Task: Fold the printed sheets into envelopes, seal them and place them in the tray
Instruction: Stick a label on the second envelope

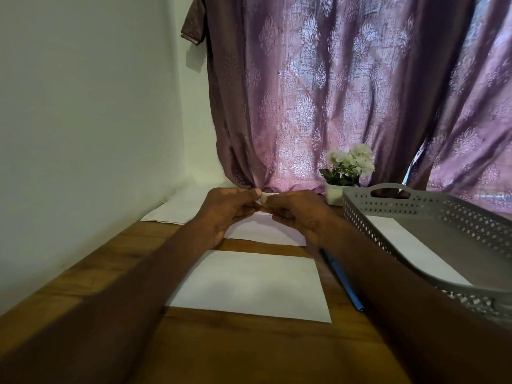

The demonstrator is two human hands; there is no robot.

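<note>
At a wooden table [116, 275], a left hand [230, 212] and right hand [299, 214] meet, fingers curled, pinching a small white scrap [263, 200] above a white sheet [266, 231]; an envelope [249, 286] lies nearer, a grey tray [415, 206] to the right.

Small white item [263, 199] pinched between left hand [230, 212] and right hand [296, 217] — identity indeterminable. Tray [432, 207] — cut off at right edge. Pen [346, 284] upper end hidden under right forearm.
</note>
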